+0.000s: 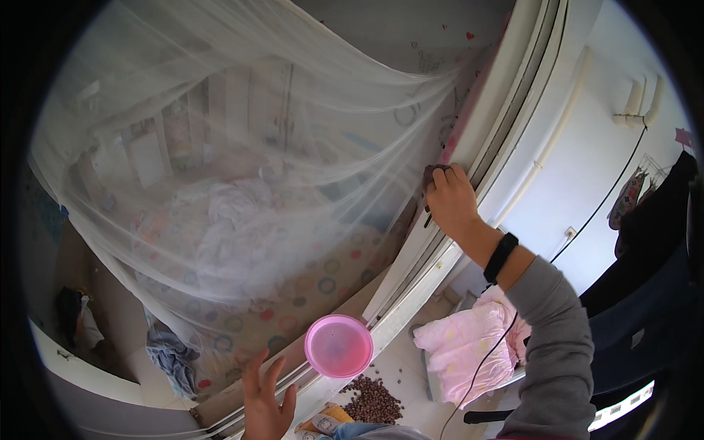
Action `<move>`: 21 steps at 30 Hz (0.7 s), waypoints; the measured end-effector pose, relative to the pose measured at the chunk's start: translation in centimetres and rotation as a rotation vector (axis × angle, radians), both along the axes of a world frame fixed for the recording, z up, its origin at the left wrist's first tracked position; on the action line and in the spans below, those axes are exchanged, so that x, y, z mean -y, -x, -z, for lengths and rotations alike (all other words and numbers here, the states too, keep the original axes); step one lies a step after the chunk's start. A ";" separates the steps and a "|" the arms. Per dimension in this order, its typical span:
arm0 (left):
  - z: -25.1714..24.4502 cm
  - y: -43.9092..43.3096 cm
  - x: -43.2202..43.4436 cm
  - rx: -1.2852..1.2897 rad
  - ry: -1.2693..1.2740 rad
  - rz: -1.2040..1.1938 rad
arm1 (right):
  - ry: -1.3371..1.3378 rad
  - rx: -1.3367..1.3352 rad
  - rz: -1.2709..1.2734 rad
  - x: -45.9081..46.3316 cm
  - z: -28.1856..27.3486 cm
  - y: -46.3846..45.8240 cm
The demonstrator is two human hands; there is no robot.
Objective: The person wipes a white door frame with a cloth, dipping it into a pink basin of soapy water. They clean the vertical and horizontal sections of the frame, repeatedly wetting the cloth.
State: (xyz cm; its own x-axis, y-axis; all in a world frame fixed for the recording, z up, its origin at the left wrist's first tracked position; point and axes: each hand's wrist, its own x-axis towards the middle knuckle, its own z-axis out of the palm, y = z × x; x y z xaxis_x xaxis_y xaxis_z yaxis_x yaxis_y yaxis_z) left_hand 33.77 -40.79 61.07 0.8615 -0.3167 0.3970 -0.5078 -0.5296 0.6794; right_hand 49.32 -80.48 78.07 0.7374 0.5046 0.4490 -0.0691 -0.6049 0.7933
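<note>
My right hand holds a dark cloth against the white window frame, just above a dark handle on it; the fingers hide part of the cloth. Below it a round pink basin stands on the sill tracks, with what looks like liquid inside. Nothing is in my left hand, which is raised with its fingers apart, left of the basin.
A sheer white mosquito net hangs over a bed with a dotted sheet. Many small brown nuts or similar lie on the floor by a pink quilt. A black cable crosses at the right.
</note>
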 end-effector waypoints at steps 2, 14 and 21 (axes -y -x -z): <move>0.0 0.2 -0.2 0.007 -0.001 -0.019 | 0.015 -0.172 0.119 -0.2 -3.2 0.4; 0.3 0.6 -0.5 -0.007 0.040 -0.043 | -0.059 -0.132 0.197 -0.7 -0.8 0.2; 0.4 0.4 0.6 -0.003 0.011 -0.043 | 0.024 -0.216 0.290 -1.1 -4.1 -0.9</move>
State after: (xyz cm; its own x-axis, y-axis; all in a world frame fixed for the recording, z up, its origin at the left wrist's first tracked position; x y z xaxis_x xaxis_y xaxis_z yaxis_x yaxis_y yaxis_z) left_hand 33.35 -41.38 60.68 0.8753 -0.2754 0.3974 -0.4828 -0.5433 0.6868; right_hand 50.18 -79.36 82.15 0.9282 0.2689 0.2573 -0.0642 -0.5654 0.8223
